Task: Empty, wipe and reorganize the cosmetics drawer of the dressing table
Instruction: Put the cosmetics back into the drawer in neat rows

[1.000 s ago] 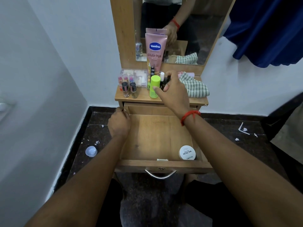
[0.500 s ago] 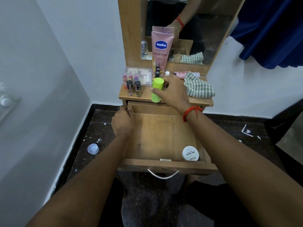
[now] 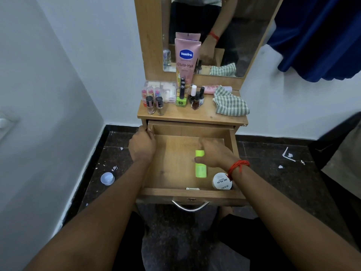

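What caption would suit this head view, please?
Right hand holds green tube in open drawer near white jar; left hand grips drawer side.

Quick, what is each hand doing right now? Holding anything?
Left hand: closed, gripping the left wall of the open wooden drawer.
Right hand: closed round the lime-green plastic bottle, low inside the drawer.

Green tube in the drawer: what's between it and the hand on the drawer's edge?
In the head view, only bare wood of the drawer lies between the green tube, held by the right hand, and the left hand gripping its side.
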